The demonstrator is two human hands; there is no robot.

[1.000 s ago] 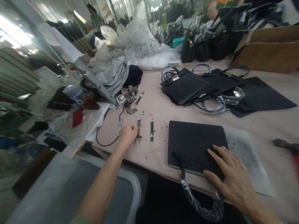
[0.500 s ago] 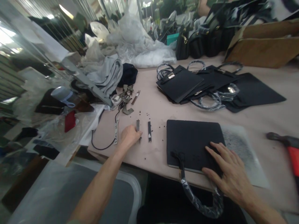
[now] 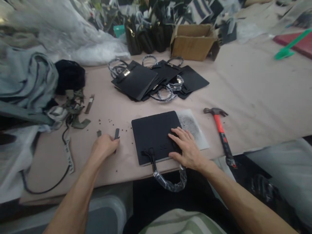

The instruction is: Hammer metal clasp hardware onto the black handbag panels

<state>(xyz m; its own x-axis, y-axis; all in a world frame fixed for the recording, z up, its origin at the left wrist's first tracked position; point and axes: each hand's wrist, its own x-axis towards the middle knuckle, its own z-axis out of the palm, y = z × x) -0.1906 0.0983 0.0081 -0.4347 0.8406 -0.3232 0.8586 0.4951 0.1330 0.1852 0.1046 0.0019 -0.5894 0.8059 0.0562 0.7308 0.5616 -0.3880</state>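
My left hand is closed at the lower part of a dark metal strip tool on the cloth-covered table. A second small metal piece shows just beyond its knuckles. My right hand, fingers spread, lies flat on the right part of a black bag panel. The panel's plastic-wrapped handle hangs over the table's front edge. Under the panel, a pale board with dark marks sticks out to the right.
A hammer with a red and black handle lies at the right. Behind are stacked black panels with wrapped handles, and a cardboard box. Cloth strips, a cable and grey fabric sit at the left.
The view has swung to the right, bringing the whole hammer into sight. My left hand has moved from the left metal piece to the strip on its right. My right hand stays on the panel.
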